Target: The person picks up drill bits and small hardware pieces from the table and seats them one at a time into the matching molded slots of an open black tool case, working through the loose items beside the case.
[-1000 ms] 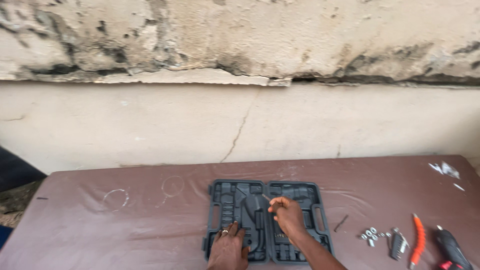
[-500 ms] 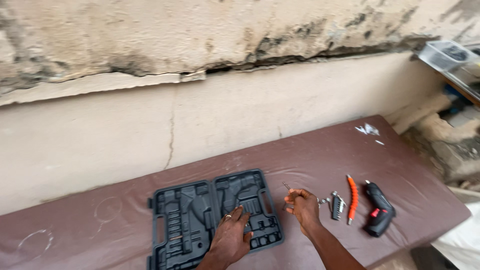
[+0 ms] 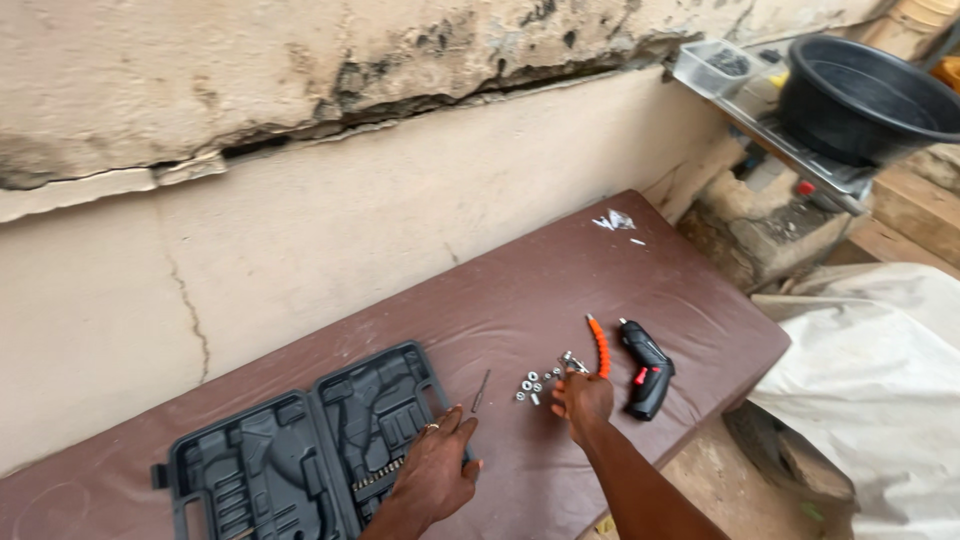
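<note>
Laying everything out along the brown table [image 3: 560, 290] keeps the bits easy to grab: open black tool case [image 3: 300, 450] on one side, nuts [image 3: 535, 385], orange extension [image 3: 600, 347] and black screwdriver [image 3: 648, 368] on the other. Left hand [image 3: 435, 472] rests spread on the case's edge, holding nothing. Right hand [image 3: 585, 400] is curled beside the nuts; can't tell whether it's pinching something.

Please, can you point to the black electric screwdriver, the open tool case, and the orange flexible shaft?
Black electric screwdriver [image 3: 648, 372], head view, middle of its body.
Open tool case [image 3: 300, 450], head view, ridge between its two halves.
Orange flexible shaft [image 3: 601, 347], head view, middle of its length.
</note>
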